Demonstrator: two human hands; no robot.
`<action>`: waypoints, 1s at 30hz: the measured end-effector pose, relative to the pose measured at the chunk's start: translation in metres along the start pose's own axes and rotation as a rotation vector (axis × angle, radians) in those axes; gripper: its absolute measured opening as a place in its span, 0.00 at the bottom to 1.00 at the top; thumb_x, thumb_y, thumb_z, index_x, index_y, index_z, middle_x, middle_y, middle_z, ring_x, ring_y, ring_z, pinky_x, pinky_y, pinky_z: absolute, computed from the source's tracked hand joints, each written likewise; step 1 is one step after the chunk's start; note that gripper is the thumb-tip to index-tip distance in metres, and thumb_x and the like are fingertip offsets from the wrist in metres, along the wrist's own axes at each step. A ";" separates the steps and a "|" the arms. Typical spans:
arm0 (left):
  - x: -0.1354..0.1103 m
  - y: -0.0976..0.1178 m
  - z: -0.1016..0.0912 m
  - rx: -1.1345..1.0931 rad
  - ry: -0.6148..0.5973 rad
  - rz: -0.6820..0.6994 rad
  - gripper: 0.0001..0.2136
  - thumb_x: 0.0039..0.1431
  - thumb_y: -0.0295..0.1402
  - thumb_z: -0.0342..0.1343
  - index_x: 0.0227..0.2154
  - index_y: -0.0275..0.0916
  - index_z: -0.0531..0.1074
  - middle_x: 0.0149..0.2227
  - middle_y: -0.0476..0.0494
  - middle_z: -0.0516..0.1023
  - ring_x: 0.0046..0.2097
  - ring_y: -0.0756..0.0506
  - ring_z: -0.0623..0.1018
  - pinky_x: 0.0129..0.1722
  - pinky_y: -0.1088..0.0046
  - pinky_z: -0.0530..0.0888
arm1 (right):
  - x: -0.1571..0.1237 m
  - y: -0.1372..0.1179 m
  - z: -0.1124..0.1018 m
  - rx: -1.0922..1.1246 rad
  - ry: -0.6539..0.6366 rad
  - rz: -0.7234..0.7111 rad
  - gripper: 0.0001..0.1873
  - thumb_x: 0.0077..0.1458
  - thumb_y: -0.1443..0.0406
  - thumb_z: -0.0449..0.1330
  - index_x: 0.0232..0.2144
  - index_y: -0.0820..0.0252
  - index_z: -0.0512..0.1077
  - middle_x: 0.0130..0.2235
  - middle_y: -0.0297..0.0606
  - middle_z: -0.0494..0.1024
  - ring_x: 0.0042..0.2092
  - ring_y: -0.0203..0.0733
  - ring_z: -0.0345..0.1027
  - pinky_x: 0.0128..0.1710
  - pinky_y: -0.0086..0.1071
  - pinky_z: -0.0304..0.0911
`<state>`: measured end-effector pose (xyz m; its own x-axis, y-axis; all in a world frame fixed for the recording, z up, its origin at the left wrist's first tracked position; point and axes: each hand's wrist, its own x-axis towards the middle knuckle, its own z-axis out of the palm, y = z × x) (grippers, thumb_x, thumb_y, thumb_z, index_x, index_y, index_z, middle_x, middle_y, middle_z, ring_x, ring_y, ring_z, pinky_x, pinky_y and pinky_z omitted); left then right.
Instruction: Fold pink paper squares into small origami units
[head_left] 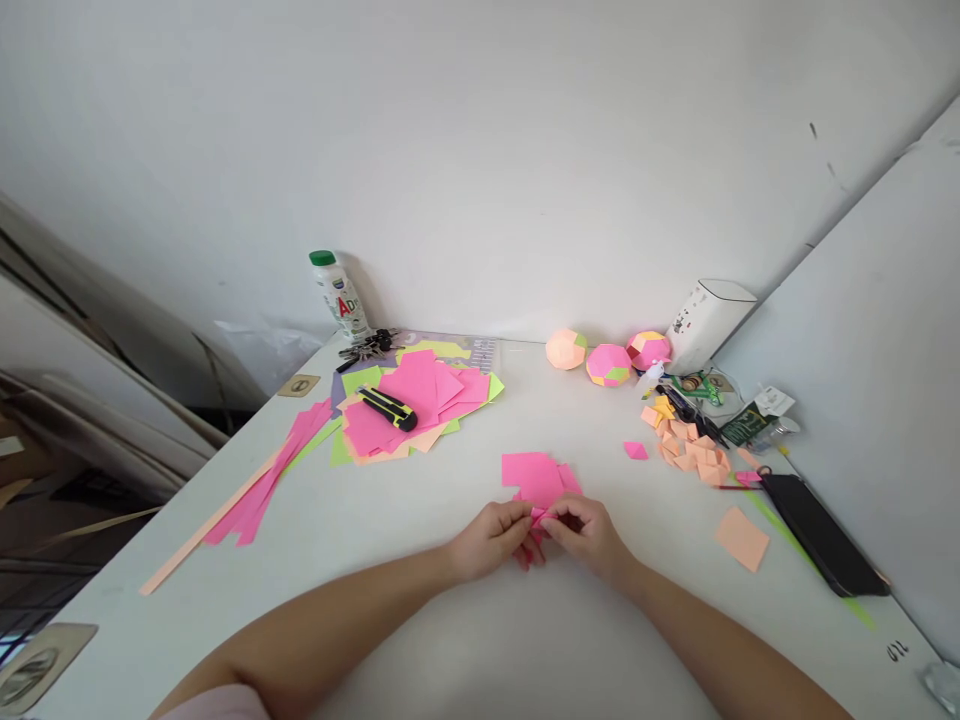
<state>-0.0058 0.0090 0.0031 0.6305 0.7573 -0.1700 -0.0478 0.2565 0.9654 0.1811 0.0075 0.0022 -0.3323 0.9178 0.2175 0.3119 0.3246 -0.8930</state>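
Observation:
Near the front middle of the table, my left hand (495,538) and my right hand (589,535) pinch a small folded piece of pink paper (539,515) between them. The fingers of both hands are closed, and they cover most of its shape. Just beyond my fingertips lie several loose pink paper squares (536,475), partly overlapping. A finished-looking pink folded paper piece (635,450) rests to the right of them. Farther right is a heap of folded peach paper pieces (694,450).
A yellow-black utility knife (388,408) lies on a pile of coloured paper (435,390). Paper strips (262,480) stretch along the left. Three paper balls (609,365) sit by the wall. A bottle (341,295) stands back left; a black phone-like case (821,530) lies right.

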 end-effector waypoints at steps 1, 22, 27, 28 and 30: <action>0.000 0.000 0.000 0.005 0.000 0.001 0.20 0.58 0.48 0.48 0.37 0.35 0.71 0.25 0.45 0.75 0.29 0.47 0.76 0.28 0.72 0.72 | 0.000 -0.001 0.000 0.000 -0.001 0.002 0.11 0.55 0.62 0.58 0.24 0.61 0.70 0.23 0.32 0.69 0.24 0.33 0.60 0.23 0.27 0.61; -0.003 0.000 -0.002 0.043 -0.037 0.031 0.19 0.60 0.47 0.47 0.39 0.34 0.70 0.28 0.44 0.74 0.31 0.46 0.76 0.30 0.71 0.72 | 0.000 0.000 0.002 0.043 -0.030 0.122 0.11 0.54 0.60 0.58 0.23 0.60 0.68 0.24 0.33 0.68 0.25 0.34 0.59 0.25 0.28 0.58; -0.002 0.002 0.001 0.065 -0.027 0.033 0.19 0.59 0.46 0.48 0.37 0.34 0.70 0.27 0.44 0.74 0.30 0.47 0.76 0.29 0.71 0.72 | -0.002 0.004 0.002 0.066 -0.043 0.158 0.12 0.55 0.60 0.58 0.24 0.60 0.67 0.24 0.33 0.68 0.25 0.34 0.59 0.25 0.28 0.60; -0.002 0.002 0.001 0.069 -0.021 0.031 0.19 0.59 0.46 0.48 0.38 0.34 0.70 0.27 0.45 0.74 0.30 0.47 0.76 0.29 0.71 0.72 | -0.002 0.004 0.002 0.067 -0.041 0.158 0.12 0.54 0.59 0.58 0.23 0.60 0.67 0.24 0.32 0.67 0.25 0.34 0.59 0.25 0.28 0.60; -0.002 0.000 0.001 0.072 -0.011 0.028 0.18 0.59 0.46 0.47 0.38 0.34 0.71 0.27 0.45 0.74 0.30 0.47 0.76 0.29 0.71 0.72 | -0.001 0.003 0.002 0.069 -0.037 0.159 0.13 0.54 0.59 0.58 0.23 0.60 0.67 0.23 0.32 0.67 0.25 0.34 0.58 0.24 0.28 0.59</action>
<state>-0.0063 0.0069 0.0041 0.6384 0.7567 -0.1408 -0.0103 0.1912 0.9815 0.1806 0.0068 -0.0019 -0.3166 0.9468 0.0583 0.3017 0.1588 -0.9401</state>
